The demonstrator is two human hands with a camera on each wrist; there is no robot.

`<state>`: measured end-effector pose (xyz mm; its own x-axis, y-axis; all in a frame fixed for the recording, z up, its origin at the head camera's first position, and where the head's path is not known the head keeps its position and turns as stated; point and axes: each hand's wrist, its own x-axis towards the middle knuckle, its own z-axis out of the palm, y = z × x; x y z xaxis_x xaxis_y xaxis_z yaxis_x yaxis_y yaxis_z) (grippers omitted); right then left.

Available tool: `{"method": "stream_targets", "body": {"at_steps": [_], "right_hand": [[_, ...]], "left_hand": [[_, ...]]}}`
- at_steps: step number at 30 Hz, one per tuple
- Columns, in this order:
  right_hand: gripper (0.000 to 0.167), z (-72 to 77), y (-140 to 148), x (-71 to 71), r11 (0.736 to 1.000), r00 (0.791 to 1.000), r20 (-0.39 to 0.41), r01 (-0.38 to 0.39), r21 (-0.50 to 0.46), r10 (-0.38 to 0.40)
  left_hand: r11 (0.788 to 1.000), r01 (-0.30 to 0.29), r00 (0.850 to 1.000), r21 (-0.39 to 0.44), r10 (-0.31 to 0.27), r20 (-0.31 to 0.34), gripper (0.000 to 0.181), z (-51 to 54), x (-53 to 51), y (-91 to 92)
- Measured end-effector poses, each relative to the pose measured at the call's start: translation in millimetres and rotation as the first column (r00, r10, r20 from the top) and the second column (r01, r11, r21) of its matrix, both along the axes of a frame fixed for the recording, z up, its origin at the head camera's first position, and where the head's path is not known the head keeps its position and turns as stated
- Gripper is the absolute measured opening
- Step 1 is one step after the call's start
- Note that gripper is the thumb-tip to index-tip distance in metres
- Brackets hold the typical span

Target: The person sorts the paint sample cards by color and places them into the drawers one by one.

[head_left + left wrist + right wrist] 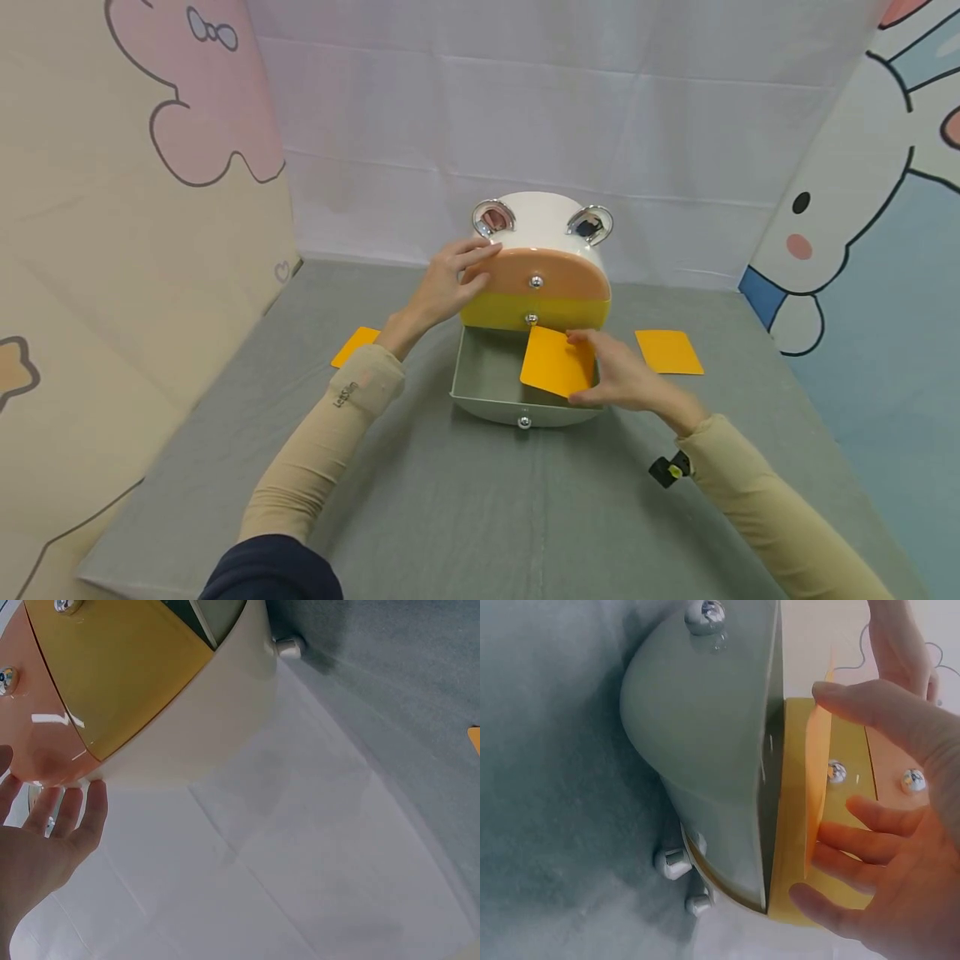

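A small rounded drawer box (542, 218) with a white top and shiny silver ears stands on the table. Its bottom green drawer (487, 407) is pulled out, while the orange drawer (555, 271) and yellow drawer (495, 310) above are closed. My left hand (442, 283) rests against the box's upper left side, fingers extended; the left wrist view shows its fingertips at the box edge. Between thumb and fingers my right hand (626, 375) pinches an orange square card (555, 362), tilted over the open drawer. In the right wrist view the card (817, 780) appears nearly edge-on.
One orange card (669, 352) lies on the table right of the box. Another orange card (354, 343) lies to the left, partly behind my left forearm. A grey cloth (465, 508) covers the table. White fabric (540, 108) hangs behind, with cartoon-printed sheets at both sides.
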<state>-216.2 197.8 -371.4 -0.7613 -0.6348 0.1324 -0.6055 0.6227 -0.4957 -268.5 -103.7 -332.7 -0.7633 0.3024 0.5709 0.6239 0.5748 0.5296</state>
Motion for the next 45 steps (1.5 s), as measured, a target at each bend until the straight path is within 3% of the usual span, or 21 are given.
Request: {"method": "stream_targets", "body": {"at_steps": [13, 17, 20, 23, 26, 30, 37, 45], "right_hand": [[0.084, -8.6, -13, -4.4, 0.998, 0.998, 0.008, -0.069, -0.001, 0.069], [0.073, -8.6, -10, -4.5, 0.995, 0.996, 0.021, -0.082, -0.052, 0.083], [0.051, -8.1, 2, -7.0, 0.991, 1.000, -0.009, -0.024, -0.130, 0.023], [0.029, -11.3, 22, -14.5, 0.974, 0.993, -0.054, 0.092, -0.207, -0.105], [0.020, -19.5, 44, -25.8, 0.944, 0.965, -0.087, 0.218, -0.248, -0.246], [0.027, -33.0, 72, -41.2, 0.906, 0.915, -0.112, 0.356, -0.230, -0.388], [0.056, -49.9, 102, -59.4, 0.823, 0.823, -0.003, 0.568, -0.007, -0.568], [0.083, -64.7, 113, -70.3, 0.728, 0.738, 0.051, 0.648, 0.224, -0.673]], "left_hand": [[1.000, 0.002, 1.000, 0.006, -0.002, 0.000, 0.042, -0.8, -0.7, 0.3], [1.000, -0.001, 1.000, 0.014, 0.001, -0.003, 0.041, -1.7, -0.8, -0.8], [1.000, -0.002, 1.000, 0.031, 0.002, -0.007, 0.041, -1.9, -0.6, -1.1], [0.999, -0.004, 1.000, 0.035, 0.004, -0.011, 0.041, -1.7, -0.9, -0.8], [1.000, -0.006, 1.000, 0.029, 0.007, -0.013, 0.041, -1.7, -1.2, -0.1], [1.000, -0.007, 1.000, 0.029, 0.007, -0.017, 0.041, -2.6, -1.6, 1.1], [1.000, -0.006, 1.000, 0.009, 0.006, -0.012, 0.041, -2.3, -1.7, 0.9], [1.000, -0.005, 1.000, 0.012, 0.005, -0.006, 0.041, -1.1, -0.8, 0.4]]}}
